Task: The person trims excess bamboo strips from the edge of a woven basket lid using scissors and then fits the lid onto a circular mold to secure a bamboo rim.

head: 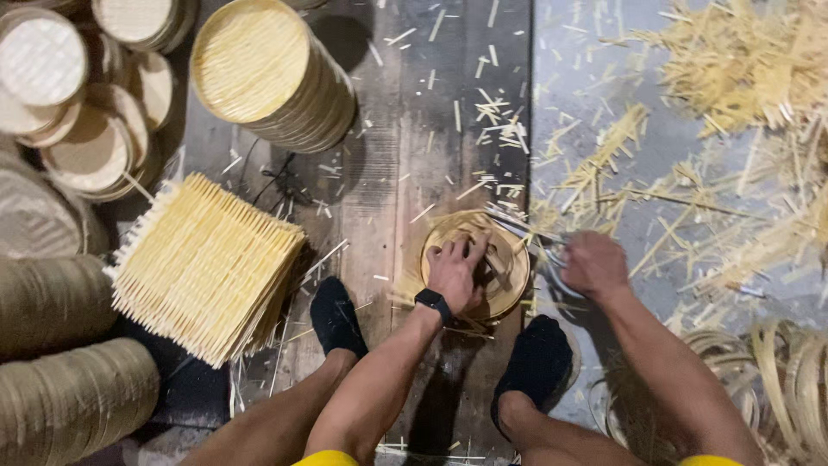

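My left hand (455, 272), with a black band on its wrist, presses flat on a round bamboo tray (509, 289) that lies on the dark floor between my feet. Thin bamboo slats stick out past the tray's far edge. My right hand (593, 263) is closed on a blurred metal tool (543, 250) at the tray's right rim, where the slat ends (511, 220) are. What kind of tool it is cannot be made out.
A square stack of woven bamboo mats (203, 263) lies at left. A pile of round trays (259, 69) and smaller round lids (52, 69) stand at the back left. Cut bamboo scraps (716, 78) cover the floor at right. Bamboo hoops (776, 380) lie at lower right.
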